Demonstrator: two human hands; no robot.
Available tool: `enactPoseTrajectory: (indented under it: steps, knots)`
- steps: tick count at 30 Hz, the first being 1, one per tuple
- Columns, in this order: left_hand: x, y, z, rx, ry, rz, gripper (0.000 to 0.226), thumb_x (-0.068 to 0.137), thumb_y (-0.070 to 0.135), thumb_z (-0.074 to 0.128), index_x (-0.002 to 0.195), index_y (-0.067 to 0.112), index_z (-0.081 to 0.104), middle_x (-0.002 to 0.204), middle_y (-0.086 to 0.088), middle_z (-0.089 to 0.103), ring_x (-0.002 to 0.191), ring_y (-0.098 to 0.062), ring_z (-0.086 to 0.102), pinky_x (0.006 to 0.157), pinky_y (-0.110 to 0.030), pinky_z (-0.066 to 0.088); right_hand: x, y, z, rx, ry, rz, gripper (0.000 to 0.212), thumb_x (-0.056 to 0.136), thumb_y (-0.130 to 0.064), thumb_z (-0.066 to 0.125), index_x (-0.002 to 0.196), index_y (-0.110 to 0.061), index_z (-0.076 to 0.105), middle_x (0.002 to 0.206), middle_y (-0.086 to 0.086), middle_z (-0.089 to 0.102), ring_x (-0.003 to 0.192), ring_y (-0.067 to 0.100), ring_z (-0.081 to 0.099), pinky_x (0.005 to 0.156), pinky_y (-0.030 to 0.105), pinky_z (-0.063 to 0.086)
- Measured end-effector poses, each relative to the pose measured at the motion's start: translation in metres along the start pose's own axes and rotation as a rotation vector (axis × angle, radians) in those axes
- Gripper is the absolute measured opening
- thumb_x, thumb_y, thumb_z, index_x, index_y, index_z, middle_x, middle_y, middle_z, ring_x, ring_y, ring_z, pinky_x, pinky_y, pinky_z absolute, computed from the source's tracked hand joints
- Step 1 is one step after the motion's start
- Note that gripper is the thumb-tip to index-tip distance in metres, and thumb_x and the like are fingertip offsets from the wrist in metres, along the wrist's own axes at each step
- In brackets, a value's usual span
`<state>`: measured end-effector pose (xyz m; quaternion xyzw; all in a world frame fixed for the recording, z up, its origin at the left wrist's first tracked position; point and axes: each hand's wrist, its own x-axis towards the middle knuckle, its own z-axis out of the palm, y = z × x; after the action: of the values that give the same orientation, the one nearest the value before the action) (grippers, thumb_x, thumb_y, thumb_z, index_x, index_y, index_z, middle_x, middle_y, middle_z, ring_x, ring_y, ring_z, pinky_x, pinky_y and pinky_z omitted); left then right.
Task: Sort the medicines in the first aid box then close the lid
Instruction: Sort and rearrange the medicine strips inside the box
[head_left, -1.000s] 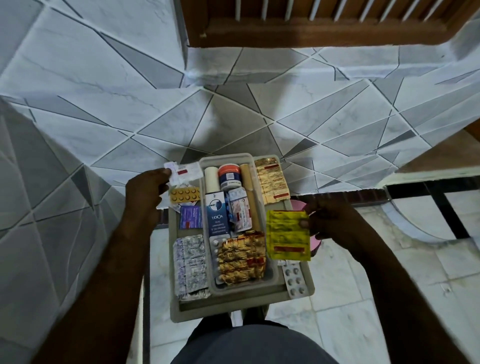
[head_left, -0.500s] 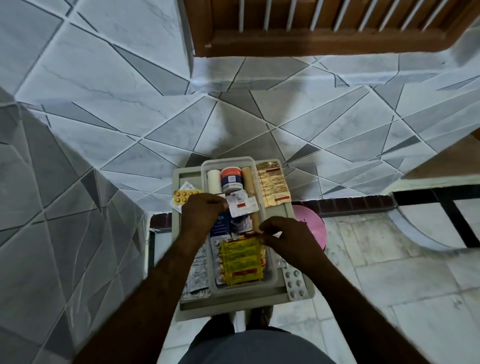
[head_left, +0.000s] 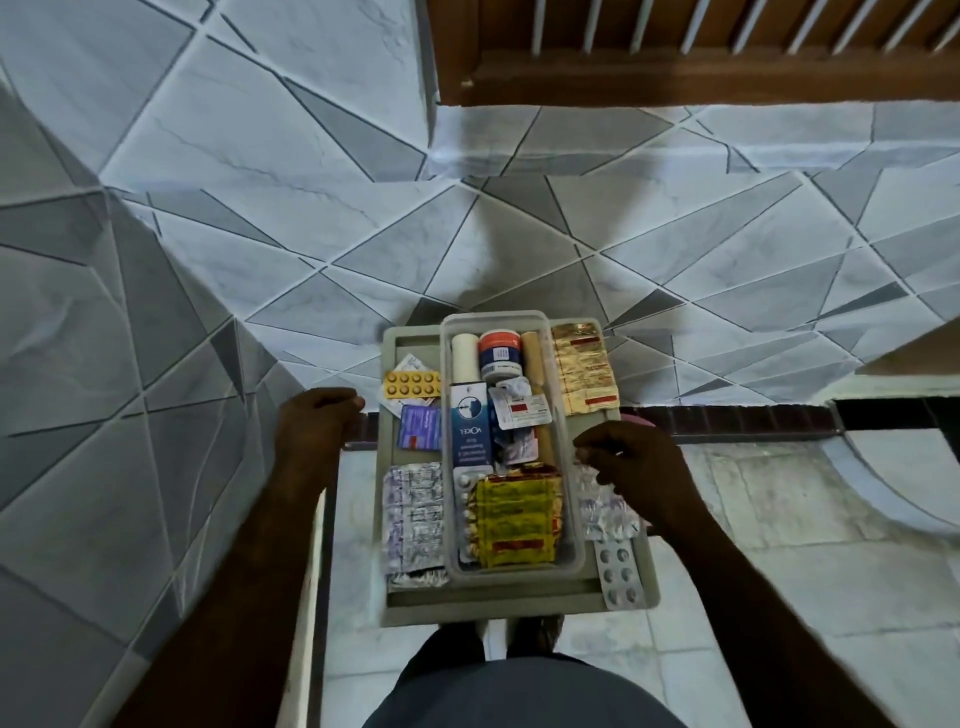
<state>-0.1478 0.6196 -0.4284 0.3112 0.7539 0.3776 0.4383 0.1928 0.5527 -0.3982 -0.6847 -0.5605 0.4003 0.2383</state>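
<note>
Grey box (head_left: 493, 605) sits between left grip (head_left: 317, 431), right grip (head_left: 634, 467).

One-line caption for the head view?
Left hand beside the open first aid box, right hand over silver blister strips at its right.
</note>
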Motion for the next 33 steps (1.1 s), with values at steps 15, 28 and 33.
enactPoseTrajectory:
  steps: [15,28,33]
  knots:
    - [0.041,-0.015,0.044,0.465,-0.017,0.187,0.058,0.078,0.048,0.073,0.121,0.011,0.062,0.117,-0.017,0.067,0.105,-0.031,0.063,0.091,-0.048,0.052,0.045,0.033,-0.004,-0.131,0.200,0.277,0.008,0.081,-0.037,0.065,0.074,-0.038,0.068,0.081,-0.005,0.074,0.075,0.014,0.068,0.076,0.034,0.054]
    - [0.054,-0.007,0.049,0.459,-0.067,0.176,0.042,0.076,0.040,0.077,0.104,0.010,0.071,0.102,-0.011,0.073,0.092,-0.027,0.068,0.089,-0.047,0.054,0.069,0.034,-0.009,-0.151,0.042,0.350,0.038,0.069,-0.032,0.084,0.093,-0.021,0.056,0.091,-0.002,0.065,0.077,0.013,0.064,0.064,0.028,0.051]
    - [0.056,-0.005,0.044,0.314,-0.083,0.085,0.034,0.073,0.033,0.081,0.097,0.010,0.072,0.093,-0.010,0.073,0.085,-0.026,0.069,0.080,-0.044,0.057,0.055,0.046,-0.010,-0.346,-0.231,0.352,0.060,0.055,-0.021,0.092,0.102,-0.018,0.055,0.107,0.006,0.056,0.092,0.025,0.061,0.057,0.030,0.050]
